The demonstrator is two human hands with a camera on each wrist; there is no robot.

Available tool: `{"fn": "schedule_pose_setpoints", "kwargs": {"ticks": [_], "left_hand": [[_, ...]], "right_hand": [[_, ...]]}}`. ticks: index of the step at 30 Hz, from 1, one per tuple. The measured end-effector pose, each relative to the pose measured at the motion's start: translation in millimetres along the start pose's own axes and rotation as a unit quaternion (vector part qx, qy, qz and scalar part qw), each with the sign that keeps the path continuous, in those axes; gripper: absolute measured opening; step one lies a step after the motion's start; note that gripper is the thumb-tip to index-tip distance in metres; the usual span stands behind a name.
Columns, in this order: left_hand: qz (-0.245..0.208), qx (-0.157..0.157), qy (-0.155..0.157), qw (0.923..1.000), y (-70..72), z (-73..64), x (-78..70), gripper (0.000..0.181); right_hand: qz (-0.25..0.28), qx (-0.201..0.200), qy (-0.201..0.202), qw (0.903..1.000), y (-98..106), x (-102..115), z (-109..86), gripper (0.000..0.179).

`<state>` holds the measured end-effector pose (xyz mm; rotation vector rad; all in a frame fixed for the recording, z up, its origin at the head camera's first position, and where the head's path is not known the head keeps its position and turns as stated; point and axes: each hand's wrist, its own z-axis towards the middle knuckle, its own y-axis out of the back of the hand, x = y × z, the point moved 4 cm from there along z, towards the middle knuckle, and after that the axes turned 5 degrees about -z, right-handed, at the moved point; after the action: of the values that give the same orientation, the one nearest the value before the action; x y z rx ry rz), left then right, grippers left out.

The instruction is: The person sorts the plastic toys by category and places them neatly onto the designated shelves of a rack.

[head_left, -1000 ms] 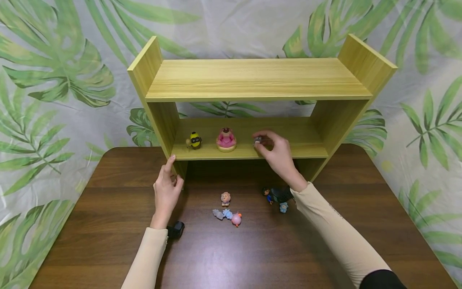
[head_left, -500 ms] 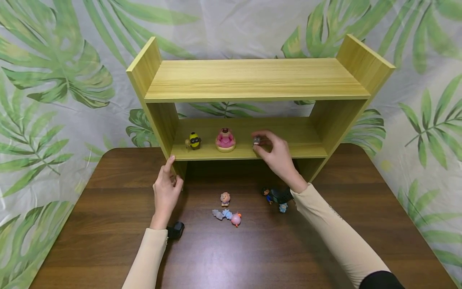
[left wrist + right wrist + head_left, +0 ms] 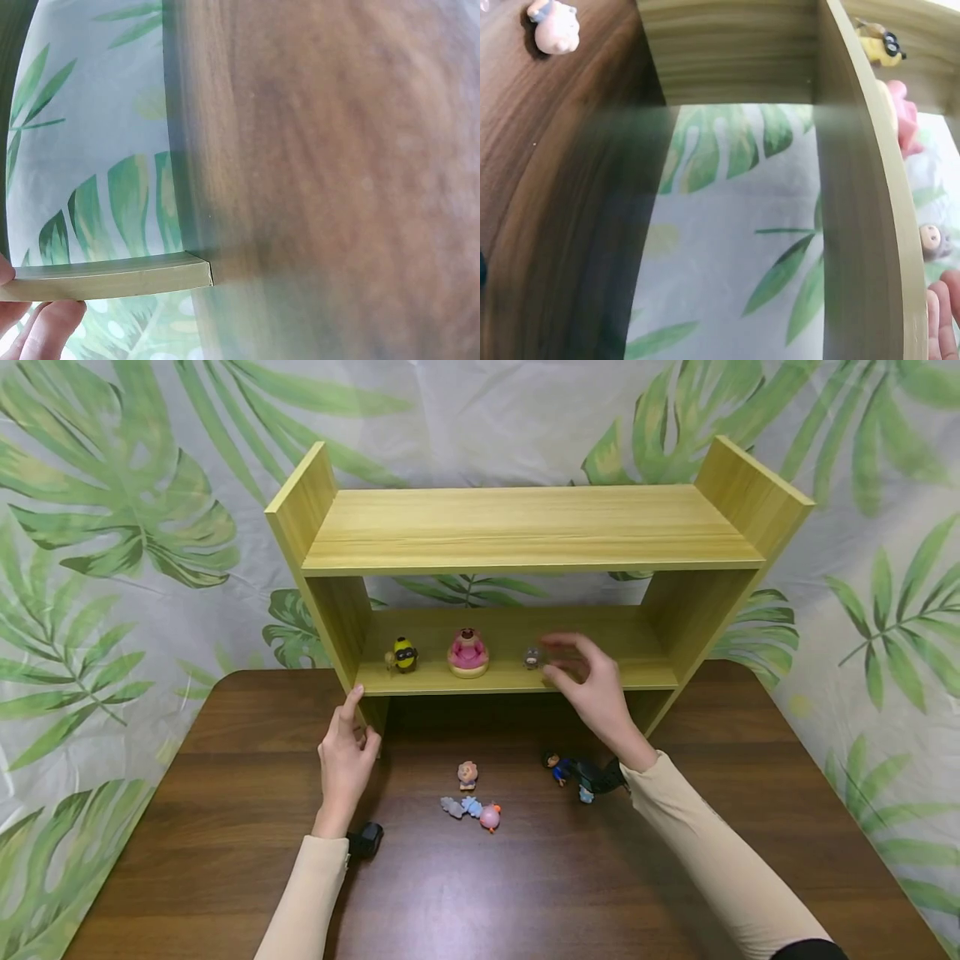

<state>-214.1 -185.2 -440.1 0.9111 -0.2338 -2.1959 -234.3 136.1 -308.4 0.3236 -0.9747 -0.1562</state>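
A small grey figurine stands on the middle board of the wooden shelf, right of a pink bear figurine and a yellow minion figurine. Just to its right, my right hand has thumb and fingers spread apart with nothing between them. In the right wrist view its fingertips show beside the grey figurine's head. My left hand grips the front edge of the shelf's left side panel, fingers on both faces of it.
On the brown table lie a lion-like figurine, a grey piece, a light blue piece and a pink round figurine. A blue-clad figurine and a light blue one lie by the right wrist camera.
My right hand has let go of the grey figurine, which now stands on the middle board, and has drawn back to the right with its fingers parted. The left hand has stayed put.
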Motion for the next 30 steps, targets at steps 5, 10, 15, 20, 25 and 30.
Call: {"fn": "schedule_pose_setpoints", "kwargs": {"ticks": [5, 10, 15, 20, 25, 30], "left_hand": [[0.003, 0.001, 0.001, 1.0, 1.1, -0.7, 0.2, 0.079], [0.006, -0.001, 0.0, 1.0, 1.0, -1.3, 0.7, 0.08], [0.003, -0.005, 0.001, 1.0, 0.8, -0.2, 0.9, 0.08], [0.001, -0.006, -0.001, 1.0, 0.5, 0.8, -0.1, 0.08], [0.0, -0.002, 0.003, 1.0, 0.6, 1.0, -0.3, 0.079], [-0.002, 0.003, 0.004, 1.0, 0.2, 1.0, -0.1, 0.077]], "right_hand": [[0.024, -0.006, -0.001, 0.9997, 6, -6, -9.3, 0.033], [0.035, -0.011, 0.007, 0.9993, 11, -22, -19.5, 0.031], [0.038, -0.002, 0.015, 0.9991, 12, -34, -29.5, 0.028], [0.039, 0.018, 0.02, 0.9989, 11, -37, -40.4, 0.023], [0.037, 0.03, 0.031, 0.9984, 10, -40, -49.6, 0.022], [0.036, 0.048, 0.01, 0.9982, 9, -26, -55.6, 0.02]]}}
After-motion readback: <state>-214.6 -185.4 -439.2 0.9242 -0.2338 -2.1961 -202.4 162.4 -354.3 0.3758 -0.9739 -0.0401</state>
